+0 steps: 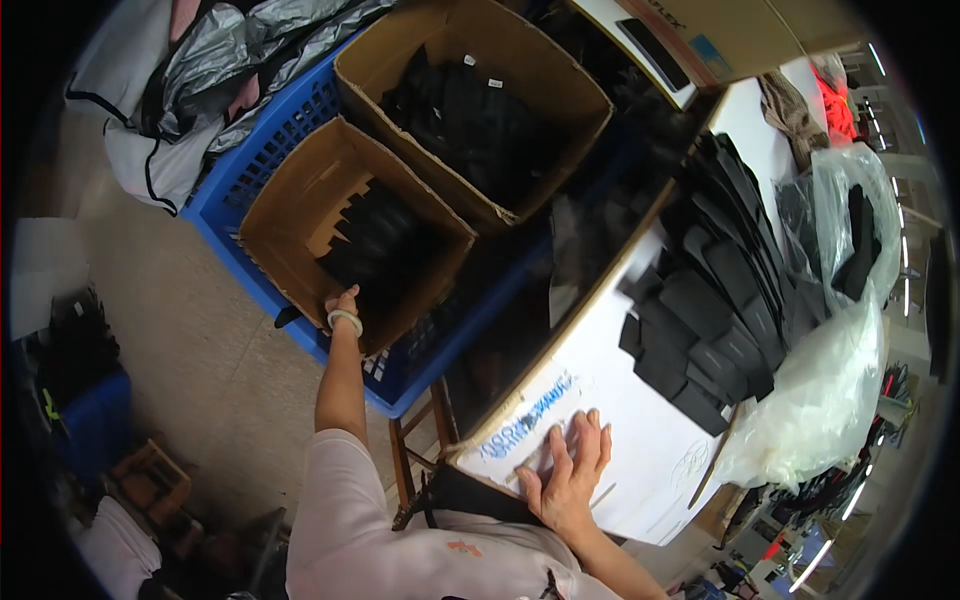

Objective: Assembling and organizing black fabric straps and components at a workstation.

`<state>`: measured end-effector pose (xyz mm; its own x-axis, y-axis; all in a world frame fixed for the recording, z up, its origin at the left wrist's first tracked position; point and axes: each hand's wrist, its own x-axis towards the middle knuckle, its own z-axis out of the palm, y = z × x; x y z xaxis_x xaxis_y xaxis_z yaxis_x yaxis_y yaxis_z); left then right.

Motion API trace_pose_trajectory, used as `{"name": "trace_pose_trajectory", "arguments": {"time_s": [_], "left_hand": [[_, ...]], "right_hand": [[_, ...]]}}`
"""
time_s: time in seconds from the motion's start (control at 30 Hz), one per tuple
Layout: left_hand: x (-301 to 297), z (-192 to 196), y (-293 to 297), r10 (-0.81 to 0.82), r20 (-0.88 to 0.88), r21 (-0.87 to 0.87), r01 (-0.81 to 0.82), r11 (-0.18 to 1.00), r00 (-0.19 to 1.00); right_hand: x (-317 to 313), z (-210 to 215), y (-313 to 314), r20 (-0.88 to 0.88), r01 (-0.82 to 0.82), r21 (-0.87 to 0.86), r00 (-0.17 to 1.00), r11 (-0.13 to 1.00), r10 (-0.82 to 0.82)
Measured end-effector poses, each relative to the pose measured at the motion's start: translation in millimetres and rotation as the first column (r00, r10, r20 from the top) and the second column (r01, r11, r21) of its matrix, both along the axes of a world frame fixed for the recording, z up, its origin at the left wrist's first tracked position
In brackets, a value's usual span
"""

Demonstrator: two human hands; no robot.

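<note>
My left hand (343,301), with a pale bangle (346,321) at the wrist, is closed at the near rim of the smaller cardboard box (285,215). Its fingers are curled and partly hidden; they appear to grip the box wall. Inside that box lie stacked black fabric pieces (375,240). On the white tabletop (635,470), my right hand (570,470) rests with its fingers spread and nothing in them. Beyond it, black strip-like pieces (700,320) lie in overlapping rows, nearer to the table's far side.
A larger cardboard box (440,165) with black pieces stands beside the smaller one, both in a blue plastic crate (215,205). Clear plastic bags (820,400) lie along the table's right side. A phone-like black slab (652,52) sits at the top. Silver and white fabric (215,75) is heaped upper left.
</note>
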<state>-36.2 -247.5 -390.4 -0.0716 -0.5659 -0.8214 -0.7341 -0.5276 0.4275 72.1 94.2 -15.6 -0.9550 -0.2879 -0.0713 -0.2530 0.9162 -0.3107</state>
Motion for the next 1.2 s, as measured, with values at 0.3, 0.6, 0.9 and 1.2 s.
{"name": "trace_pose_trajectory", "arguments": {"time_s": [0.3,0.6,0.9,1.2], "left_hand": [[-18,160,-1,0.082,-0.746,0.006,-0.116,0.993,0.661],[53,403,207,-0.293,-0.92,-0.047,0.667,0.743,0.262],[63,380,369,-0.243,-0.803,0.381,0.782,0.493,0.545],[95,440,377,0.059,-0.995,0.099,0.838,0.537,0.079]], "right_hand": [[-3,-5,7,-0.137,-0.028,-0.142,0.991,0.989,0.008],[-36,2,160,-0.526,0.314,-0.406,0.688,0.858,-0.5],[-54,6,216,-0.408,0.115,-0.39,0.868,0.913,-0.284],[32,68,193,0.169,0.237,-0.903,0.963,0.359,-0.211]]}}
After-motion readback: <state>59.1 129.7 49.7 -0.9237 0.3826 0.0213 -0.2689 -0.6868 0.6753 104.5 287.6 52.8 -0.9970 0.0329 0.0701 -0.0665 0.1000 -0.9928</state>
